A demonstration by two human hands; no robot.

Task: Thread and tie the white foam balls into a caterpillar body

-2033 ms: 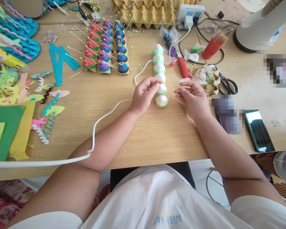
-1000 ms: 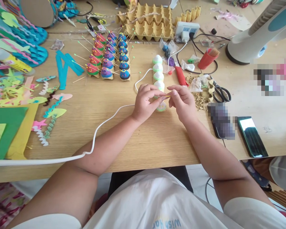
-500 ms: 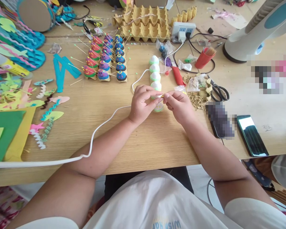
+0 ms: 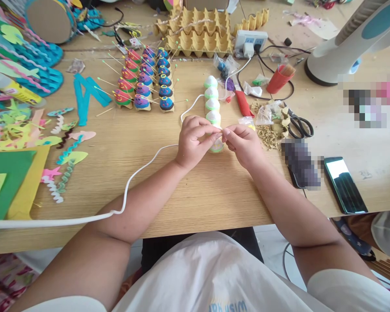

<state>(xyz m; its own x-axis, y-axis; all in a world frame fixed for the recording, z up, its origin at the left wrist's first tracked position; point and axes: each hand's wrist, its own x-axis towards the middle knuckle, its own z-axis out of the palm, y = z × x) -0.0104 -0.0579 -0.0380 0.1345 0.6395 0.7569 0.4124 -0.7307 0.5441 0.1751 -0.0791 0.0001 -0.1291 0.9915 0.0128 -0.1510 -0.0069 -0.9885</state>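
My left hand (image 4: pixel 195 141) and my right hand (image 4: pixel 242 143) meet fingertip to fingertip, thumbs and forefingers pinched. Whatever lies between the fingertips is tiny and mostly hidden; a bit of yellow showed there a moment ago. Directly beneath and behind them stands a row of egg-carton cups (image 4: pixel 212 104) covered in white, with light green lower edges. The fingers hide part of this row, and its nearest cup shows below them. To the left stand three rows of painted egg-carton caterpillars (image 4: pixel 144 89) in red, purple and blue, with green-tipped stick feelers.
Yellow egg trays (image 4: pixel 198 32) and a power strip (image 4: pixel 251 41) are at the back. Scissors (image 4: pixel 299 125), a red cup of sticks (image 4: pixel 280 79) and a phone (image 4: pixel 344 184) lie right. A white cable (image 4: pixel 126 190) crosses my left forearm. Paper cutouts (image 4: pixel 19 125) cover the left.
Both hands keep almost the same place and pinch. The yellow bit that showed between the fingertips is now harder to see. The view has shifted very slightly.
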